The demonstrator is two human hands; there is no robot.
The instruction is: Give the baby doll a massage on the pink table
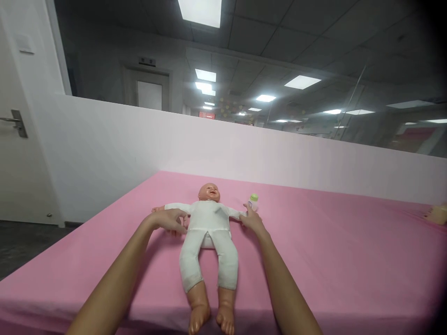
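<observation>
A baby doll (209, 218) in a white cloth suit lies on its back on the pink-covered table (335, 251), arms spread and bare feet towards me. My left hand (170, 220) is at the doll's side, below its outstretched arm, with thumb and fingers apart and nothing held. Around the doll's other sleeve, near the wrist, is my right hand (253, 220), thumb below the sleeve and index finger above it. That hand hides most of the doll's forearm. Just beyond my right fingers stands a small clear bottle (253, 202) with a green cap.
A low white wall (244, 149) with glass above it runs along the table's far side. At the far right edge lies a beige object (436, 214), partly cut off. A door (21, 153) with a metal handle stands at the left.
</observation>
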